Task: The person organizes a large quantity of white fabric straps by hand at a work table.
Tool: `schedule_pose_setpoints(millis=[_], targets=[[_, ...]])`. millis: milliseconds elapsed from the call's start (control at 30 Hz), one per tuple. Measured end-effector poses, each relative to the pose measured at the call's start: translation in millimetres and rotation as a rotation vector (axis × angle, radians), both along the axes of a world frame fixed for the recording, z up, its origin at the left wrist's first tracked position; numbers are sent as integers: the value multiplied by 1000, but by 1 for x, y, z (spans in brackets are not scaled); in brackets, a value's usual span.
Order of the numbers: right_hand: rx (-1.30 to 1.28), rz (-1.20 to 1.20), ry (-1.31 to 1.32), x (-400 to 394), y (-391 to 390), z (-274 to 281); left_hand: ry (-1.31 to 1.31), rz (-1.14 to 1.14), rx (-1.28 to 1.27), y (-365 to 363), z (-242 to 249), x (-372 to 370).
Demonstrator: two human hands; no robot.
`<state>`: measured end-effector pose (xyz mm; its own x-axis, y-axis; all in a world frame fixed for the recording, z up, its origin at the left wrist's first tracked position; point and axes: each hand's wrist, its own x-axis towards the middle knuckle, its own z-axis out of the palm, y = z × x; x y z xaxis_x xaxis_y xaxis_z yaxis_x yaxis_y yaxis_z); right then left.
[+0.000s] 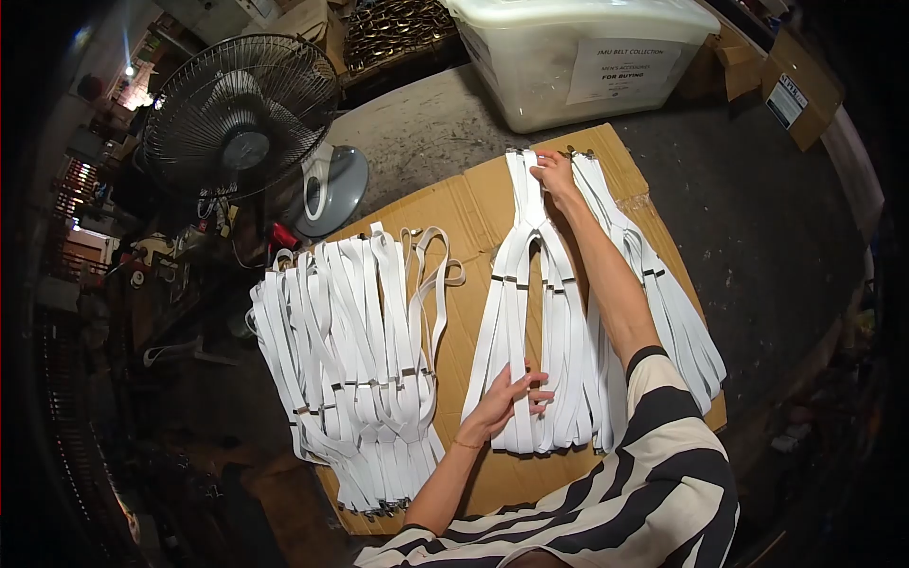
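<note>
Three groups of white suspenders lie on a flattened cardboard sheet (473,194), which rests on a dark tabletop (748,227). The middle suspenders (568,379) lie in front of the person, with the metal-clip ends at the far edge and the looped ends toward the person. The right hand (553,174) is at the far end of this group; its thumb and fingers touch the straps just beside the clips, and whether they are clamped on a strap cannot be told. The left hand (508,405) is at the near end, fingers spread apart against the straps; whether it grips one cannot be told. The right suspenders (663,293) lie just beside the middle group, partly hidden beneath the right forearm. The left suspenders (355,322) form a wider pile laid the opposite way, with the clips at the near edge and loops at the far edge. A fan (248,150) with a round base stands beyond the left pile. A translucent plastic bin (530,80) bearing a printed paper (623,71) stands beyond the cardboard sheet. An open cardboard box (803,85) is at the far right.
</note>
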<state>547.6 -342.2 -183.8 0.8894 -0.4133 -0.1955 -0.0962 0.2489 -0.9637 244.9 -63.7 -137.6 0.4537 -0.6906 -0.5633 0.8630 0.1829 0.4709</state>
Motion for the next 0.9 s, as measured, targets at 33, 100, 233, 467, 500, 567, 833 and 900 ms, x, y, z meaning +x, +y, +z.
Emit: schedule_pose_setpoints(millis=[33, 100, 233, 467, 500, 567, 833, 900], targets=[[-33, 3, 5, 0, -1, -5, -32, -2, 93, 3, 0, -1], [-109, 26, 31, 0, -4, -15, -43, 3, 137, 8, 5, -6], [-349, 26, 41, -3, -4, -36, -249, -38, 337, 15, 22, -14], [-594, -21, 82, -9, -1, -40, -516, -51, 621, 34, 30, -27], [-622, -19, 76, -9, -1, -41, -509, -18, 580, 36, 36, -26], [-647, -10, 73, -9, -1, -43, -455, 38, 512, 36, 57, -24], [-589, -154, 61, -22, 0, -33, -852, -293, 907, 48, 40, -33], [-545, -186, 39, -47, -1, -26, -1082, -350, 972, 51, 45, -34]])
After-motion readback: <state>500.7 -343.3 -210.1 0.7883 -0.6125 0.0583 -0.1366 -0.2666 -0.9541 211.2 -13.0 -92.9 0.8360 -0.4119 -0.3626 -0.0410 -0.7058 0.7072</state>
